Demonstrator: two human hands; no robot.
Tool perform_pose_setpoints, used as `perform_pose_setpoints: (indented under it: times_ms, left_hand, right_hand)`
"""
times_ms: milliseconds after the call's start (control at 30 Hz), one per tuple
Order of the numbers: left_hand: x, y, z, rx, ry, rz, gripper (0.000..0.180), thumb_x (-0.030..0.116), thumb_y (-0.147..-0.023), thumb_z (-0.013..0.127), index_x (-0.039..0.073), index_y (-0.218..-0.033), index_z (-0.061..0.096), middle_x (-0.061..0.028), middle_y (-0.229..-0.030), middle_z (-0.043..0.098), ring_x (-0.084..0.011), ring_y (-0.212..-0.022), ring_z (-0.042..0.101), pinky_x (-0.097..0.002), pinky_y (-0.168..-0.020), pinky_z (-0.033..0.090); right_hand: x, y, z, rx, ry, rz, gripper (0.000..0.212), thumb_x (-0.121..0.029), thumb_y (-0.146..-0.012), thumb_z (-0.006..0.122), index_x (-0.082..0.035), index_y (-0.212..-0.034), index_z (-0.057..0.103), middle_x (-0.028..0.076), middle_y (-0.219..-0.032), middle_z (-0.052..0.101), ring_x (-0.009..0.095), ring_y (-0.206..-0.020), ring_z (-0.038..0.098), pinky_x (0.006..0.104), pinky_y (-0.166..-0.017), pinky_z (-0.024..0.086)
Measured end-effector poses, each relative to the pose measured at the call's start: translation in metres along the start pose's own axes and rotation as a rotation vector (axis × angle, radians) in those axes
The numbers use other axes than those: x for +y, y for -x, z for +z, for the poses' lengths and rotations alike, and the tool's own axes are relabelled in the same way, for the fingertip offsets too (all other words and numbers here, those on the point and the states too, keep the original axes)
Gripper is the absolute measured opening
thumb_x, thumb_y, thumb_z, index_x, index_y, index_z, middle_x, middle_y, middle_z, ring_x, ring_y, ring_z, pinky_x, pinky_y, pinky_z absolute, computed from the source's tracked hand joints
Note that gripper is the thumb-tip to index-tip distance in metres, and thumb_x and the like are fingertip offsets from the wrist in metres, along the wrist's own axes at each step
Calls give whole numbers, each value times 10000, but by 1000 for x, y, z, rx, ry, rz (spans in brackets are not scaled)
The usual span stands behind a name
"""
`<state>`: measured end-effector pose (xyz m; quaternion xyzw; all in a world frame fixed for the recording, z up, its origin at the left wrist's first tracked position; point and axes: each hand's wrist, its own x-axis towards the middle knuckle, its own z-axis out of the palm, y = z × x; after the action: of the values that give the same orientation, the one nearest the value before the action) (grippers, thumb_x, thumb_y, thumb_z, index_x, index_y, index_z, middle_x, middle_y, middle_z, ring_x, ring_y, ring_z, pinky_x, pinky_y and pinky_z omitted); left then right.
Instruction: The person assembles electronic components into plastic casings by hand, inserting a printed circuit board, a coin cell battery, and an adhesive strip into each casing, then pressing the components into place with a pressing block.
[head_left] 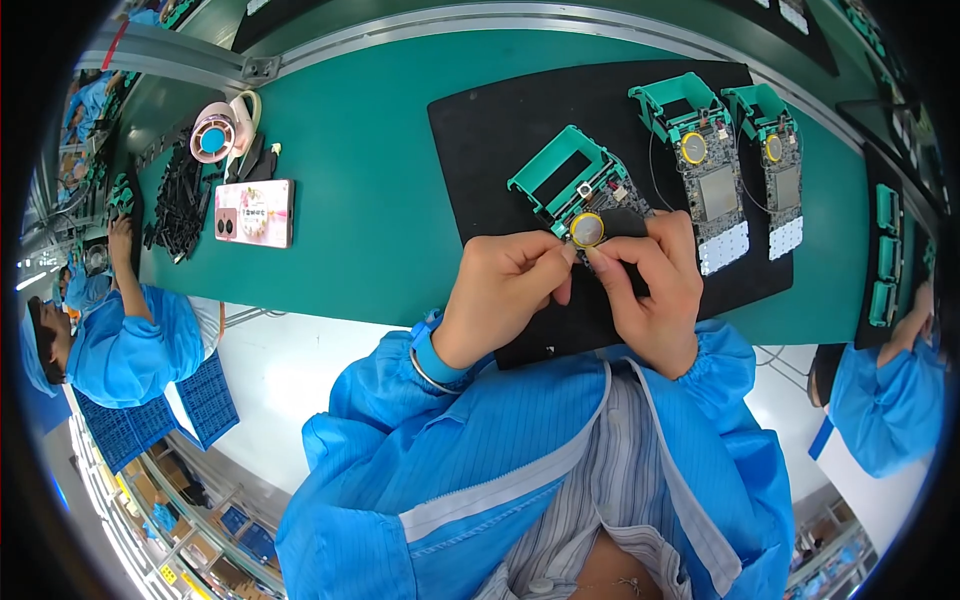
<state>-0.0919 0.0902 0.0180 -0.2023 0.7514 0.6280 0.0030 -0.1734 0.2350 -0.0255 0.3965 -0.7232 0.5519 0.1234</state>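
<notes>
My left hand [505,290] and my right hand [655,285] meet over a black mat [500,130] on the green table. Both pinch one circuit board with a teal plastic frame [565,175] at its near end. A round silver coin cell in a yellow ring [587,230] sits on that board between my fingertips. Two more boards with teal frames [700,150] [775,155] lie side by side on the mat to the right, each with a yellow-ringed cell.
A pink phone [255,212], a tape dispenser [215,135] and a heap of black plastic parts [185,210] lie at the table's left. Teal parts [885,255] line a mat at the right. Other people in blue coats sit at the left [130,345] and the right [890,400].
</notes>
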Motion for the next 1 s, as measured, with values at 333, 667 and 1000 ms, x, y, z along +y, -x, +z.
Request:
perform_pose_setpoints:
  times_ms: [333, 667, 1000]
  left_hand:
    - [0, -2, -4, -10, 42, -28, 254, 129, -889, 589, -14, -693, 662, -5, -519, 541, -27, -427, 411, -188, -399, 273]
    - [3, -8, -6, -29, 118, -137, 196, 117, -854, 605, -26, -752, 692, -28, -571, 587, -32, -456, 449, -185, -409, 308]
    - [-3, -9, -9, -73, 69, -84, 186, 85, -862, 585, -29, -757, 688, -30, -592, 589, -26, -456, 423, -179, -405, 279]
  right_hand:
    - [1, 1, 0, -3, 1, -10, 151, -12, -701, 738, -34, -816, 643, 85, -794, 476, 253, -740, 479, 335, -612, 401]
    - [-5, 0, 4, 59, 35, 13, 147, -6, -699, 729, -46, -811, 643, 82, -782, 492, 261, -747, 486, 353, -630, 405]
    - [-18, 17, 18, 116, 121, 56, 255, -6, -773, 691, -23, -1021, 633, 119, -817, 633, 261, -639, 570, 327, -582, 434]
